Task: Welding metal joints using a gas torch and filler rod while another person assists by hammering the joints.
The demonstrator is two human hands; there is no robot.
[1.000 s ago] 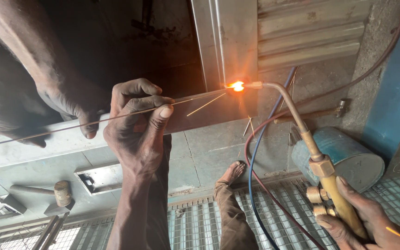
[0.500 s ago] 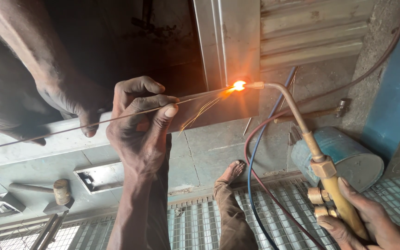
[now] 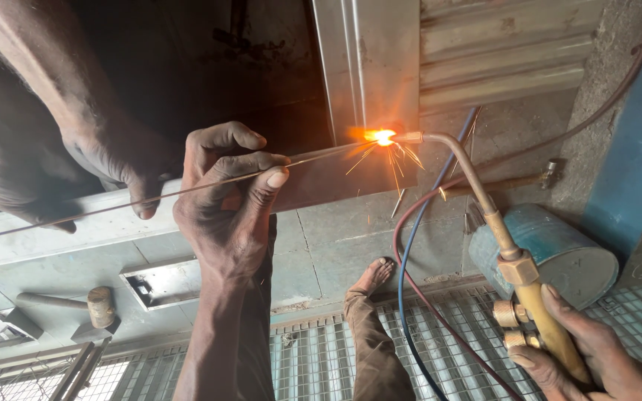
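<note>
My left hand pinches a thin metal filler rod that runs from the left edge up to a glowing orange spot. My right hand, at the bottom right, grips the handle of a brass gas torch. Its curved nozzle points at the same spot on the lower edge of an upright grey metal frame. Sparks fall from the glow. Another person's hands rest on a metal bar at the upper left.
A red and a blue hose trail from the torch down over a metal grating. My bare foot stands beside them. A blue drum lies at the right. A wooden mallet lies at the lower left.
The glow at the rod tip has grown brighter and now throws more sparks downward. Both hands, the rod and the torch have held almost the same place.
</note>
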